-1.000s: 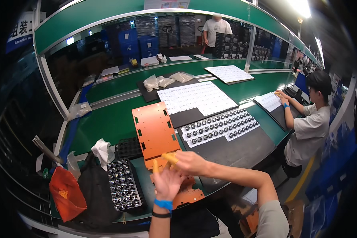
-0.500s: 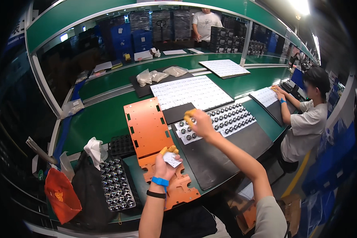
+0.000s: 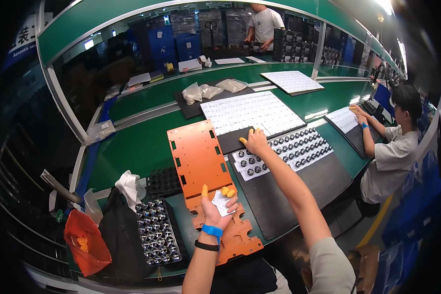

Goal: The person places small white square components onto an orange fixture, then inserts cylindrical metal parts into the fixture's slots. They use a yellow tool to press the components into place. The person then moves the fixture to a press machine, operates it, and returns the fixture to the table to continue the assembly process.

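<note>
My left hand (image 3: 218,213), yellow covers on some fingertips, holds a small white circuit board (image 3: 222,202) above the orange fixture plate (image 3: 196,161). My right hand (image 3: 256,143) reaches to the near edge of a large white panel of boards (image 3: 252,112), over a dark mat (image 3: 234,141). Its covered thumb and fingers are spread apart, with nothing visible between them. Just nearer lie white boards bearing rows of round black parts (image 3: 291,145), on a black mat (image 3: 289,196).
Left of the fixture stands a black tray of shiny round parts (image 3: 157,232), beside an orange bag (image 3: 85,245). Behind it are an empty black tray (image 3: 162,181) and white tissue (image 3: 128,186). Plastic bags (image 3: 201,92) lie farther back. A co-worker (image 3: 394,142) sits at right; another person stands beyond.
My right hand has come down to the mat beside the large panel's edge, its fingers now apart. My left hand keeps the board above the fixture. The whole view has shifted slightly.
</note>
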Tool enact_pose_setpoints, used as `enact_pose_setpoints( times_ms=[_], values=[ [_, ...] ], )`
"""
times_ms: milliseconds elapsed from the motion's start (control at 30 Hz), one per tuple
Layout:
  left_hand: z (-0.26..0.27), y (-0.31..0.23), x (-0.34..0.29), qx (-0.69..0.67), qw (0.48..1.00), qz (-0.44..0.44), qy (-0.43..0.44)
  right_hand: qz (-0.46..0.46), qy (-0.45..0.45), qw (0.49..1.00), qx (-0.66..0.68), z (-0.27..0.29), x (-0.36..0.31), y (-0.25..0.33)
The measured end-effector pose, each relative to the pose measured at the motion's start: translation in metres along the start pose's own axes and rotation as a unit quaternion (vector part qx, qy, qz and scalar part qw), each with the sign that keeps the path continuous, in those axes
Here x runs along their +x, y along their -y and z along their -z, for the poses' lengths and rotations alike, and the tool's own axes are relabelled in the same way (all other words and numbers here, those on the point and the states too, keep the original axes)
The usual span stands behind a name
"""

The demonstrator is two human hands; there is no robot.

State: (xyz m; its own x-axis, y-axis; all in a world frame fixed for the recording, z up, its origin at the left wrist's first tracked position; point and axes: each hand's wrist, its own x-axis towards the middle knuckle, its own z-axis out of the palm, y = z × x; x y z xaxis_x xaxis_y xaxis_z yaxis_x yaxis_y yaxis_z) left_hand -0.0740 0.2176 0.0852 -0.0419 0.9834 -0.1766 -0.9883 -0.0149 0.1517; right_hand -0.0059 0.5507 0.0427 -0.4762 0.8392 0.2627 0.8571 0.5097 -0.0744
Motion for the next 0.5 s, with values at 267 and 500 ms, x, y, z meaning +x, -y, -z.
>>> enact_pose_setpoints(
  times_ms=[267,500],
  values=[
    [-0.005,0.002,0.004,0.015,1.000,-0.006,-0.015,0.039,0.048,0.998,0.032,0.016,0.010,-0.009],
    [0.005,-0.002,0.005,0.003,1.000,-0.013,-0.010,0.073,-0.006,0.990,0.121,0.051,-0.001,0.006]
  ],
)
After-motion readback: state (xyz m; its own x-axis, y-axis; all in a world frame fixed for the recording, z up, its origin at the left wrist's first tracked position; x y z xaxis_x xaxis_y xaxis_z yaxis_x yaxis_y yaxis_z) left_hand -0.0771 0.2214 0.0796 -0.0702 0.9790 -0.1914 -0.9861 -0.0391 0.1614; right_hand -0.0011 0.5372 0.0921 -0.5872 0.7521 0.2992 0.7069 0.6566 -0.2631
